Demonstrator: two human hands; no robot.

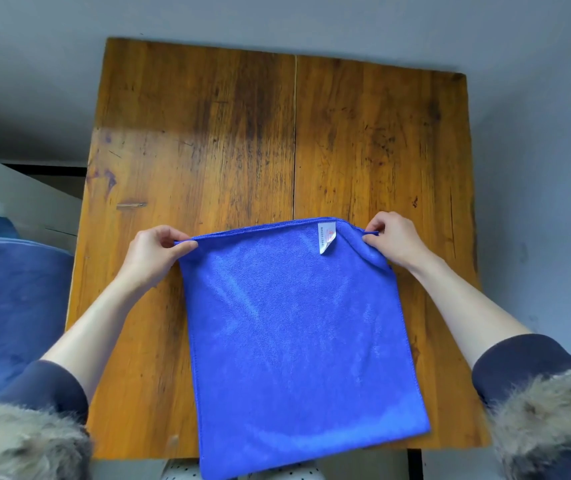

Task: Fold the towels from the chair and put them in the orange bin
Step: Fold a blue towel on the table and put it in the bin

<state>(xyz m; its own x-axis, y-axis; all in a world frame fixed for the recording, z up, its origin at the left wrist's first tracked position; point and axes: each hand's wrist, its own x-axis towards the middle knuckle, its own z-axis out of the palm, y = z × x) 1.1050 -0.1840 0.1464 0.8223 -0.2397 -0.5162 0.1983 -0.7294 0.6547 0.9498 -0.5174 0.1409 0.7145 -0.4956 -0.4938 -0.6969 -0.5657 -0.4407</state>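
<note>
Head view: blue towel [294,341] is lying spread on the wooden counter [207,133], its near edge hanging over the counter's 6 o'clock side. Left hand [154,252] is pinching the far corner at 9 o'clock; right hand [393,239] is pinching the far corner at 3 o'clock. White tag [326,237] is showing near the right corner.

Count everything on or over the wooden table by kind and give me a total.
Blue microfibre towel with white label: 1
Bare hands pinching its far corners, left hand and right hand: 2
Total: 3
</note>
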